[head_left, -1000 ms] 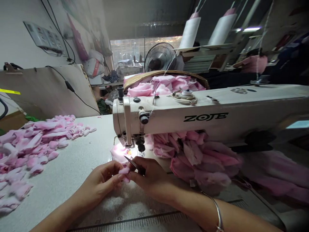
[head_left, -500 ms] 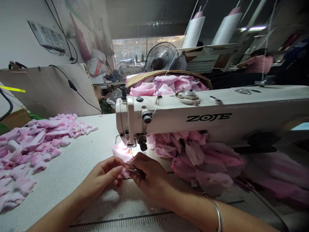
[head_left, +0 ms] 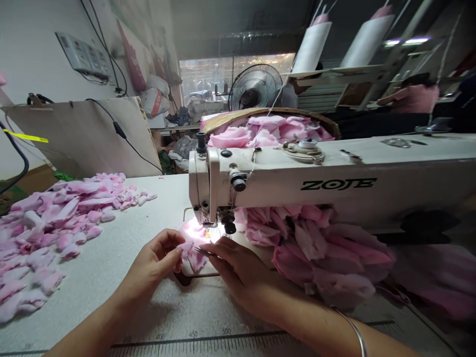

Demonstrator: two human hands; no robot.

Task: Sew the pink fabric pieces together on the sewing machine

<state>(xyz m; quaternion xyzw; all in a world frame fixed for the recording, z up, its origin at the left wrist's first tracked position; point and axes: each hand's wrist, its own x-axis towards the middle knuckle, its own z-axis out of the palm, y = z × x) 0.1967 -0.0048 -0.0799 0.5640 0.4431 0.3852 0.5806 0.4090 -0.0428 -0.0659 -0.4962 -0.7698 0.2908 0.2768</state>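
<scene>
Left fingers: the left hand had its thumb and fingertips pinched on a small, thin, pink cloth piece.
Right fingers: the right hand had its fingers closed around a thin, pointed, grey metal tool.
Pink piece: it was between the hands, just in front of the lit needle area of the big white metal sewing machine.
Sharp tip: it was right by the cloth and near the left fingertips, so a slip could have poked skin or made a hole.
Soft cloth: it looked thin and floppy, so a hard tug could have ripped it or pulled it crooked.
Machine head: it hung low over the hands, so lifting fast could have bumped knuckles.
Right side: a loose, crumpled pink cloth heap was close and could have snagged the tool.
Open room: the speckled white tabletop had space between the left hand and the small pink cloth pile.
</scene>
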